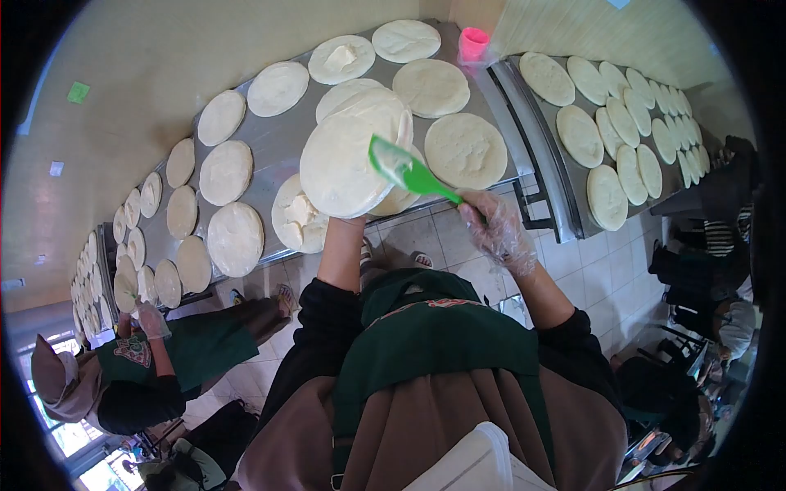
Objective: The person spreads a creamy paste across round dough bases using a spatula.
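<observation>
A pale, flat round of dough is raised over the table's near edge, its top smooth and white. My left hand supports it from below; only the wrist area shows, and the fingers are hidden under the round. In a clear plastic glove, my right hand is closed around the handle of a green spatula. White paste coats the spatula's blade, which lies over the right edge of the raised round. Behind it, another pale round is partly covered.
Several pale rounds lie on the metal table; one bears white lumps. A pink cup stands at the back corner. More rounds fill a second table at right. A person in a green apron works at left.
</observation>
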A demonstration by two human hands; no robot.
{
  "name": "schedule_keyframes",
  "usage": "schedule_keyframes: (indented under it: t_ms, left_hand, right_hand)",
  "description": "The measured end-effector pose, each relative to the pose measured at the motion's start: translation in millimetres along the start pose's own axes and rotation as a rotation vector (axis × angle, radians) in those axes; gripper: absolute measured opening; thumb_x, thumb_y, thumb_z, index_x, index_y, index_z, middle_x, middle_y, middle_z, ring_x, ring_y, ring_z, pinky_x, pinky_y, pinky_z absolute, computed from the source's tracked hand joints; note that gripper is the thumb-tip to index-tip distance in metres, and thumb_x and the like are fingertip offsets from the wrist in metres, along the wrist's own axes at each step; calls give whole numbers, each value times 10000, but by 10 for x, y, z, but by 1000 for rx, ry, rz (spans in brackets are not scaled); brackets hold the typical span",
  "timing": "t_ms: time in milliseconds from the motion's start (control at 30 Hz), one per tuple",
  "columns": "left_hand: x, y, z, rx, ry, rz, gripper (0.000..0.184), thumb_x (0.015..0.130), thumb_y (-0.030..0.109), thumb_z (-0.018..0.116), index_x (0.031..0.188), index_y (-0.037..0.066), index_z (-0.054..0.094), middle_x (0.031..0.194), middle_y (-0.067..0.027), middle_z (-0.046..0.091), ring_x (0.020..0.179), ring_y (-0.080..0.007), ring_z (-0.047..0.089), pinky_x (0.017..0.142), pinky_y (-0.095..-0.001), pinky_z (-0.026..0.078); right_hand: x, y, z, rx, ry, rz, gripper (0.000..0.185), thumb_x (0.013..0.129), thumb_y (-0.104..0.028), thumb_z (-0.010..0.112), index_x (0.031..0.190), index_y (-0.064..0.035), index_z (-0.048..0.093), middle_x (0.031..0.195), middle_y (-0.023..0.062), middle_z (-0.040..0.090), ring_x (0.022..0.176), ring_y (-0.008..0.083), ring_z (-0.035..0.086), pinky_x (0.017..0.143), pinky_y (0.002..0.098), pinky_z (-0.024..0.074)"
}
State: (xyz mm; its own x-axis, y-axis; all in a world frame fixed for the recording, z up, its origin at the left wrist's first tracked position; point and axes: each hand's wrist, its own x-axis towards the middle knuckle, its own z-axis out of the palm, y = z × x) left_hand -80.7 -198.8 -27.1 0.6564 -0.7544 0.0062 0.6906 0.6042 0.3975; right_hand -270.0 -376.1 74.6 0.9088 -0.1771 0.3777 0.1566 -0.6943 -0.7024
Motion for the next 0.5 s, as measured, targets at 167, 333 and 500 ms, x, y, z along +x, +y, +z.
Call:
schedule_keyframes:
  t_ms: [167,333,500]
  left_hand:
    - [-59,58,4,-1,2,2,530,948,411,396,1379,106,349,1352,-130,457,1212,-277,479,975,-455,444]
    - [-162,248,-49,-10,9,12,530,949,414,393,1379,107,350,1353,-130,456,1213,-278,478,977,-457,442]
    - [-126,466,-141,-20,18,20,531,949,416,390,1379,107,351,1354,-130,456,1215,-278,477,978,-458,441]
  right_hand:
    - [-24,-49,-71,22,-16,-72,118,876,-85,555,973,-30,593,798,165,626,700,325,618,634,373,486]
    - [120,29,-263,37,40,227,129,898,-95,535,971,-9,596,733,165,605,634,248,598,610,329,476]
    - [282,-1,-554,-112,-63,203,129,895,-130,554,910,-8,593,688,173,579,601,290,574,571,351,455]
